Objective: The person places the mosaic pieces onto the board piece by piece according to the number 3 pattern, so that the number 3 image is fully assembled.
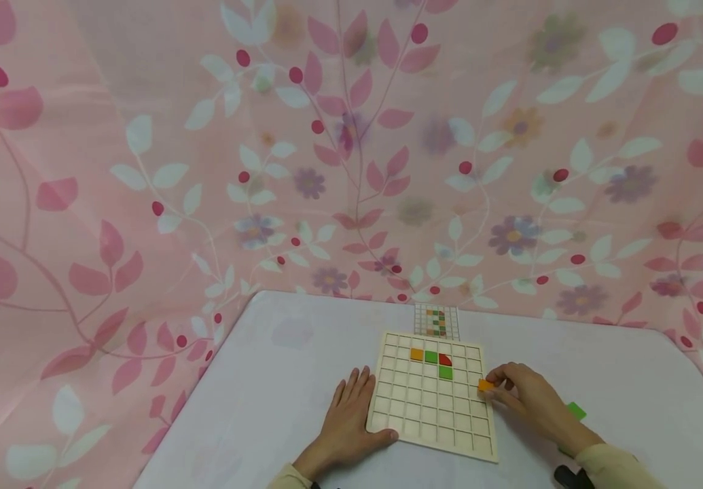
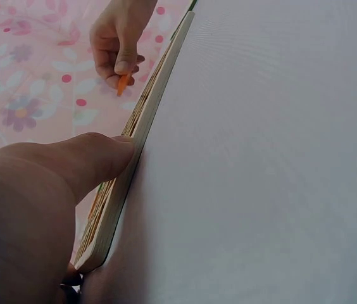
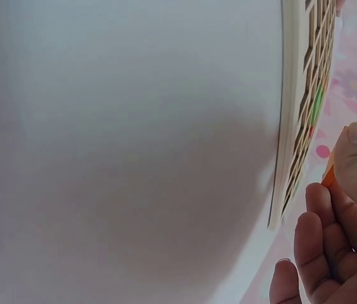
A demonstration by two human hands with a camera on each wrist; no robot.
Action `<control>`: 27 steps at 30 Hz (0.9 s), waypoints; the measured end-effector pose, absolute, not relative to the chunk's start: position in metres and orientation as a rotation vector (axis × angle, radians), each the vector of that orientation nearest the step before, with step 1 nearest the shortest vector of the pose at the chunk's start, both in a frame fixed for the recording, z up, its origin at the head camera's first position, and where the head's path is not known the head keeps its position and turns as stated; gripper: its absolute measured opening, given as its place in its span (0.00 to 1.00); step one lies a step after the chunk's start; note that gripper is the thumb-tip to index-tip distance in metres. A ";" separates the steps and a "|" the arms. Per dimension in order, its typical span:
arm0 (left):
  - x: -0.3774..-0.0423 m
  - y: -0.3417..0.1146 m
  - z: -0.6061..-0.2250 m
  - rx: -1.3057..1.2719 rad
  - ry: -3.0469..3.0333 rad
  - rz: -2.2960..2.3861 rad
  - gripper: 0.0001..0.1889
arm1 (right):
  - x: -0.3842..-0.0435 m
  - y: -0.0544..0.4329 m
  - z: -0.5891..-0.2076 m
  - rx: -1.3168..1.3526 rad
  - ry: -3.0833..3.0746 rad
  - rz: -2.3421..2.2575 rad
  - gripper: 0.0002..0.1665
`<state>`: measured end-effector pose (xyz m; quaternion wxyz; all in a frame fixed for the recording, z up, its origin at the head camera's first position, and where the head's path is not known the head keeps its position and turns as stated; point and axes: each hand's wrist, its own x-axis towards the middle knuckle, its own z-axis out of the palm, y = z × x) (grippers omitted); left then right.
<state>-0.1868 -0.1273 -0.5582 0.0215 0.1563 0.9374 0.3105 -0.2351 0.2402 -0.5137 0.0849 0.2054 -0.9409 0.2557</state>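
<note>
A pale wooden grid board (image 1: 427, 411) lies on the white table. In its upper cells sit an orange tile (image 1: 416, 354), a green tile (image 1: 430, 356), a red tile (image 1: 445, 360) with a white corner, and another green tile (image 1: 445, 372) below the red one. My left hand (image 1: 351, 421) rests at the board's left edge, fingers straight, its thumb on the near corner. Between thumb and fingers my right hand (image 1: 528, 397) pinches an orange tile (image 1: 485, 385) over the board's right edge. The same orange tile (image 3: 331, 168) shows edge-on in the right wrist view.
A printed pattern card (image 1: 437, 322) with small coloured squares lies just behind the board. Green pieces (image 1: 576, 411) lie on the table by the right forearm, partly hidden under it. A pink floral cloth (image 1: 351, 170) hangs behind the table (image 1: 235, 394).
</note>
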 end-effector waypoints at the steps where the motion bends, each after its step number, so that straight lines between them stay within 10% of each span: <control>1: -0.187 -0.127 -0.559 0.477 2.902 0.966 0.59 | -0.237 0.238 -0.514 0.608 -2.811 0.769 0.14; 27: -0.185 -0.127 -0.557 0.522 2.920 1.010 0.59 | -0.256 0.192 -0.520 0.611 -2.968 0.888 0.13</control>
